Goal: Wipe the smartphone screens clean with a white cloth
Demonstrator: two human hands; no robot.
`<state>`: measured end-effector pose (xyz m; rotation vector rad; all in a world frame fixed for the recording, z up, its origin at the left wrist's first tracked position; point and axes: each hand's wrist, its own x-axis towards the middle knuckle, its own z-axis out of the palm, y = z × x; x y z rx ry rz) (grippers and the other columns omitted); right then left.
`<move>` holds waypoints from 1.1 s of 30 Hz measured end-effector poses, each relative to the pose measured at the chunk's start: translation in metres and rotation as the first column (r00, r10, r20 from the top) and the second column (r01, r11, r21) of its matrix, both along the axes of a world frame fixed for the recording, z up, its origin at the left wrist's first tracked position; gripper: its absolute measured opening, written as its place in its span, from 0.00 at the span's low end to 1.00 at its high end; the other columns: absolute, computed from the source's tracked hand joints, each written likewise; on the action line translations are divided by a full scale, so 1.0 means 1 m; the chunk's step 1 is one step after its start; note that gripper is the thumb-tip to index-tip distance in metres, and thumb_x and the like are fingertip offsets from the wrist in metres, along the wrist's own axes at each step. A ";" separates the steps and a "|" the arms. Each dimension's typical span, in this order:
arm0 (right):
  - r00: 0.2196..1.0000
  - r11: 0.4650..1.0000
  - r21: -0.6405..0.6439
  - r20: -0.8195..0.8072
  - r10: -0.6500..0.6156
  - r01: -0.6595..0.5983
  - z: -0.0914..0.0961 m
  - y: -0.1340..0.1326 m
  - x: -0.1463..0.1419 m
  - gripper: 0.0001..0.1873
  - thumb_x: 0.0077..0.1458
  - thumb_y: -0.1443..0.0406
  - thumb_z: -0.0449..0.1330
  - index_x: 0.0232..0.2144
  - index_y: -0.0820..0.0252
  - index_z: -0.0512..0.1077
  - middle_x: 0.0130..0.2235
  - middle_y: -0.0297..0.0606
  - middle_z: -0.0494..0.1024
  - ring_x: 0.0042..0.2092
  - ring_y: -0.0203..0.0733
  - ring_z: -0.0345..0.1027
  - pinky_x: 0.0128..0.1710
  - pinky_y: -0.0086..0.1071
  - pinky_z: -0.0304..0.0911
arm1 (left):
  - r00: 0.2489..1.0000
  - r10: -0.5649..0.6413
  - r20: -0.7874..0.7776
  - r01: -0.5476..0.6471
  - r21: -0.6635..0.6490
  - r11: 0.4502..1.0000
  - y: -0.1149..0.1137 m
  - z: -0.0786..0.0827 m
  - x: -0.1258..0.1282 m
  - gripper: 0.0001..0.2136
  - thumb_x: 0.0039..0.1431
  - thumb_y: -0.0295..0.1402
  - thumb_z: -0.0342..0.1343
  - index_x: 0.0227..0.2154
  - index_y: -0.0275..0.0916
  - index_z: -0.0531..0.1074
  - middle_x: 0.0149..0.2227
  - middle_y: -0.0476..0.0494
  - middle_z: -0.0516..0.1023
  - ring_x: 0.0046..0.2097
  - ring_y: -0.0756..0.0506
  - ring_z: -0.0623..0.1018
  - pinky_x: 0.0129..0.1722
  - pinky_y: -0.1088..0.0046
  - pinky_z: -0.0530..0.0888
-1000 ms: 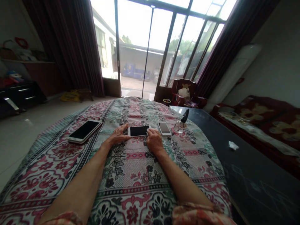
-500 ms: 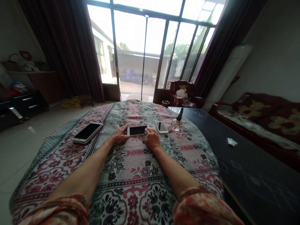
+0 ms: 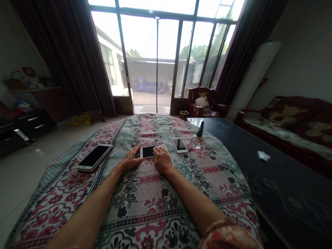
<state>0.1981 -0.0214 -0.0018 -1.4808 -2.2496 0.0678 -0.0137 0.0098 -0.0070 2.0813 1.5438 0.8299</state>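
Observation:
A white smartphone [image 3: 148, 151] with a dark screen lies flat on the patterned tablecloth in front of me. My left hand [image 3: 131, 158] grips its left end, thumb at the near corner and fingers at the far one. Over the right part of the screen rests my right hand [image 3: 163, 159], its fingers bent and closed. A bit of white shows at those fingertips, too small to name. To the right lies a smaller white phone [image 3: 180, 145]. On the left is a larger white phone or tablet [image 3: 94, 157], apart from both hands.
A clear glass bottle with a black top [image 3: 198, 138] stands right of the small phone. The round table's cloth [image 3: 155, 197] hangs over its edge. Beside it is a dark table [image 3: 233, 148] with crumpled white paper [image 3: 264, 156]. A chair [image 3: 202, 102] and sofa [image 3: 285, 121] stand beyond.
My right hand has slid left across the screen, now covering its middle-right and baring the phone's right end. My left hand keeps its hold. The view has shifted slightly.

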 end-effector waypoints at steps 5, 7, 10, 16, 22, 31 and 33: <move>0.991 0.991 0.018 -0.038 0.131 -0.130 0.000 0.002 -0.037 0.20 0.61 0.69 0.51 0.54 0.64 0.71 0.58 0.45 0.72 0.59 0.45 0.60 0.62 0.38 0.50 | 1.000 -0.017 0.009 0.017 0.003 1.000 0.002 -0.005 -0.003 0.31 0.43 0.39 0.58 0.55 0.40 0.70 0.62 0.35 0.69 0.65 0.32 0.65 0.65 0.52 0.60; 0.981 0.982 0.029 -0.044 0.189 -0.188 -0.001 0.003 -0.049 0.19 0.61 0.69 0.52 0.53 0.65 0.71 0.57 0.45 0.73 0.58 0.45 0.60 0.62 0.37 0.51 | 0.999 -0.017 0.030 0.017 0.009 1.000 0.004 -0.008 -0.005 0.30 0.43 0.39 0.58 0.54 0.40 0.71 0.63 0.35 0.69 0.66 0.32 0.65 0.65 0.52 0.59; 0.975 0.978 0.050 -0.076 0.208 -0.204 -0.003 0.005 -0.058 0.17 0.60 0.69 0.52 0.50 0.65 0.72 0.56 0.45 0.73 0.57 0.44 0.61 0.61 0.36 0.51 | 0.998 -0.028 0.059 0.027 0.018 0.999 0.007 -0.012 -0.007 0.31 0.42 0.37 0.57 0.55 0.40 0.70 0.60 0.35 0.72 0.65 0.33 0.66 0.65 0.52 0.60; 0.982 0.989 0.036 -0.119 0.144 -0.141 0.001 0.011 -0.050 0.16 0.59 0.69 0.54 0.47 0.63 0.75 0.52 0.43 0.77 0.55 0.43 0.64 0.62 0.34 0.50 | 0.999 -0.030 0.039 0.030 -0.005 1.000 0.008 -0.014 -0.012 0.32 0.44 0.41 0.59 0.56 0.39 0.68 0.62 0.34 0.70 0.66 0.32 0.64 0.65 0.51 0.59; 0.981 0.997 -0.010 -0.179 -0.077 0.076 0.002 0.021 -0.028 0.17 0.59 0.69 0.53 0.47 0.63 0.76 0.55 0.43 0.76 0.58 0.45 0.63 0.62 0.36 0.51 | 0.995 -0.072 0.065 0.074 -0.022 0.997 0.008 -0.014 -0.015 0.37 0.47 0.45 0.60 0.62 0.39 0.62 0.62 0.35 0.69 0.65 0.33 0.65 0.66 0.52 0.58; 0.942 0.965 -0.024 -0.212 -0.260 0.261 0.000 0.032 0.000 0.19 0.58 0.71 0.52 0.49 0.62 0.75 0.55 0.45 0.75 0.57 0.47 0.63 0.60 0.37 0.54 | 0.996 -0.067 0.064 0.071 -0.051 0.996 0.002 -0.006 -0.012 0.41 0.46 0.43 0.60 0.64 0.37 0.58 0.62 0.33 0.69 0.65 0.32 0.66 0.65 0.52 0.59; 0.946 0.965 -0.016 -0.193 -0.259 0.261 0.000 0.031 -0.002 0.19 0.58 0.71 0.52 0.50 0.63 0.74 0.56 0.46 0.74 0.58 0.48 0.62 0.60 0.37 0.53 | 0.996 -0.061 0.057 0.065 -0.053 0.996 0.000 -0.003 -0.010 0.41 0.46 0.44 0.60 0.64 0.37 0.58 0.62 0.33 0.70 0.65 0.32 0.66 0.65 0.52 0.59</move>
